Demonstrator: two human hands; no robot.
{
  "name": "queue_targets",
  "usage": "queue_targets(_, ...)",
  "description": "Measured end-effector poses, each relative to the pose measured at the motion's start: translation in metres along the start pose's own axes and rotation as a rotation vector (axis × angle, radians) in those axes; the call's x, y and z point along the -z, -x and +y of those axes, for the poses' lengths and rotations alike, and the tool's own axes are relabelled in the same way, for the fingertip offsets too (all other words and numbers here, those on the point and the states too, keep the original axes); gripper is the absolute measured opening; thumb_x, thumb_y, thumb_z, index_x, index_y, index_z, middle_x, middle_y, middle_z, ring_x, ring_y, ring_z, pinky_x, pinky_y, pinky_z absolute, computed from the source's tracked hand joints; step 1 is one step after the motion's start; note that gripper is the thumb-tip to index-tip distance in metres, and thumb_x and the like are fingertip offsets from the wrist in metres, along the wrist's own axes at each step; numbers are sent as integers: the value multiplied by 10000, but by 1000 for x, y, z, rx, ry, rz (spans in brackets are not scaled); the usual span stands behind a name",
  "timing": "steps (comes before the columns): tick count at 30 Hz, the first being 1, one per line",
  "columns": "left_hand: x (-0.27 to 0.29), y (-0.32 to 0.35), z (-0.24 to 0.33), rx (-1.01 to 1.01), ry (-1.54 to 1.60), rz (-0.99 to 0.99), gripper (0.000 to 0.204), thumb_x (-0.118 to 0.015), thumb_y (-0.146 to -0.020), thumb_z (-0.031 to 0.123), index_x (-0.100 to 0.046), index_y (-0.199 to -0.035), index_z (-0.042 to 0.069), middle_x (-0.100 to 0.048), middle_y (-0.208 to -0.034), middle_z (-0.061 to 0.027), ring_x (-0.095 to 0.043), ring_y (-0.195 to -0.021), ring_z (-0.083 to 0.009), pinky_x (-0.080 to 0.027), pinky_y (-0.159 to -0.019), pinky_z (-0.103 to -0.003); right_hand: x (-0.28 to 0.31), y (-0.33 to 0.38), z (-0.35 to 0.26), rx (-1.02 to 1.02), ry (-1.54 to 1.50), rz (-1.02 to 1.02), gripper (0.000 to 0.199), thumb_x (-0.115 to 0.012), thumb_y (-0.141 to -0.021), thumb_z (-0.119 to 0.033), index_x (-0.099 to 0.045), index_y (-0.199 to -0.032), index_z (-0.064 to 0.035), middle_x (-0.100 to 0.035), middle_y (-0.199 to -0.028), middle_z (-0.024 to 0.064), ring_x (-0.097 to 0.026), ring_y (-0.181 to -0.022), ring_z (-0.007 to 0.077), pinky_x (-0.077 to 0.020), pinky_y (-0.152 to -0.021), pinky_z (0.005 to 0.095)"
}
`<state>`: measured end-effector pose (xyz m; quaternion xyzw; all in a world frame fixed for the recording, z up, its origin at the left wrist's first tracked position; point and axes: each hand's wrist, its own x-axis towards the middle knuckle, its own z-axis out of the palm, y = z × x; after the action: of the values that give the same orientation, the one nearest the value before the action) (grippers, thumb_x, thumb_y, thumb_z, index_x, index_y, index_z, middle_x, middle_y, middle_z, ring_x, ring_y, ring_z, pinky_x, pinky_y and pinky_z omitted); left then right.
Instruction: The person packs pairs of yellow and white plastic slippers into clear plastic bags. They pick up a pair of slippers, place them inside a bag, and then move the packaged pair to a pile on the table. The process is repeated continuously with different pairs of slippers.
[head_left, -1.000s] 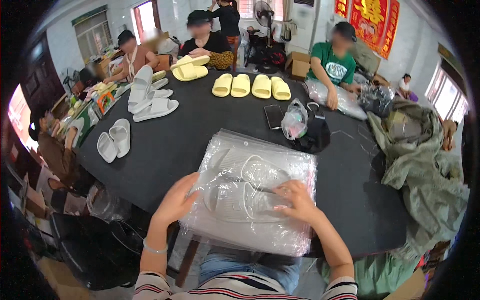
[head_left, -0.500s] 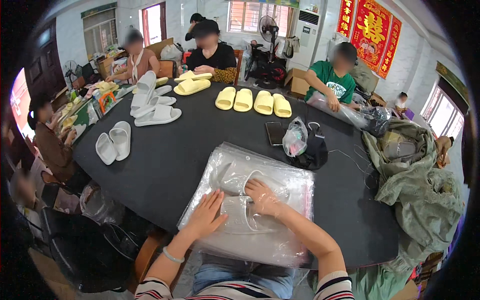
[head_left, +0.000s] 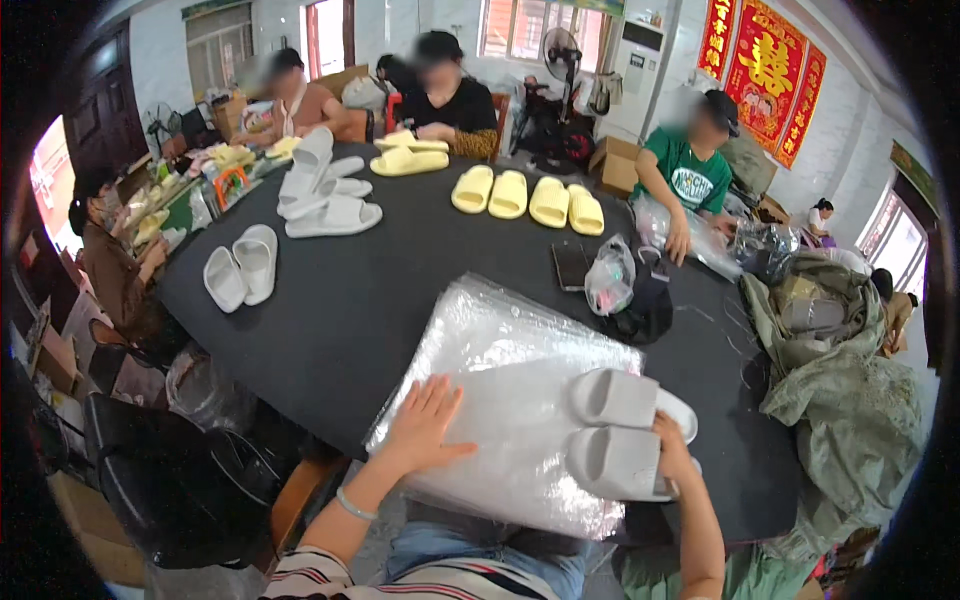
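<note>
Left hand (head_left: 425,428): palm down, fingers and thumb spread, holding nothing, flat on the left part of a stack of clear plastic bags (head_left: 500,480) on the black desk (head_left: 330,310). Right hand (head_left: 677,452): fingers closed on a pair of grey slide sandals (head_left: 617,398) at the heel end. Position: over the stack's right edge, side by side, long axes left to right, strap ends toward the left hand; right hand nearer, touching. Resting or raised: cannot tell. Appearance: pale, plain, matt, broad-strapped.

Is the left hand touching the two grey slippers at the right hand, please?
Apart: the head view shows clear plastic bags between the left hand and those grey slippers.
</note>
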<state>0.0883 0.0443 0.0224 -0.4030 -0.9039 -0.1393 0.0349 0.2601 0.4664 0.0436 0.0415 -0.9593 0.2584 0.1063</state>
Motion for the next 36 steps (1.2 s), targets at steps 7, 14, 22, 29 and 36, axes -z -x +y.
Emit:
queue_targets(7, 4, -1, 7, -1, -14, -18, 975, -490, -811, 727, -327, -1465, 22, -229, -1525, -275, -155, -1446, -395, -63, -1178, -497, 73, 9, -12, -239, -149, 467, 393, -666, -767, -130, -647, -1148, -37, -564, -1236, 186, -538, -1174, 344, -411, -1014, 425)
queue_targets(14, 6, 0, 7, -7, 12, 32, 941, -568, -823, 648, -324, -1458, -3, -256, -1514, -274, -193, -1431, -410, -94, -1171, -508, 62, -78, -141, -152, -149, 157, 414, -652, -814, -242, -600, -1121, 32, -651, -981, 206, -661, -865, 340, -536, -740, 415)
queue_targets(22, -19, 3, -25, 167, 987, 341, 606, -527, -943, 101, -257, -1463, -55, -324, -1497, -234, -324, -1392, -323, -247, -1144, -407, -11, -112, -121, 122, -46, -289, 371, -639, -883, -262, -597, -1195, -67, -644, -971, 125, -649, -831, 243, -528, -703, 367)
queue_targets(29, 19, -9, 12, 89, 636, 481, 493, -609, -879, 65, -467, -1344, -16, -507, -1353, -189, -471, -1269, -317, -338, -1083, -409, -62, -73, -10, -311, -1149, 406, 320, -525, -980, -188, -557, -1251, -21, -592, -1028, 27, -589, -859, 114, -491, -757, 261)
queue_targets(36, 76, -60, 113, -323, 12, 157, 283, -757, -718, 219, -670, -904, 25, -597, -1030, -130, -552, -1029, -297, -381, -967, -434, -79, -70, -5, -208, -833, 220, 238, -573, -970, -194, -663, -1053, 10, -641, -946, 60, -592, -843, 108, -477, -756, 244)
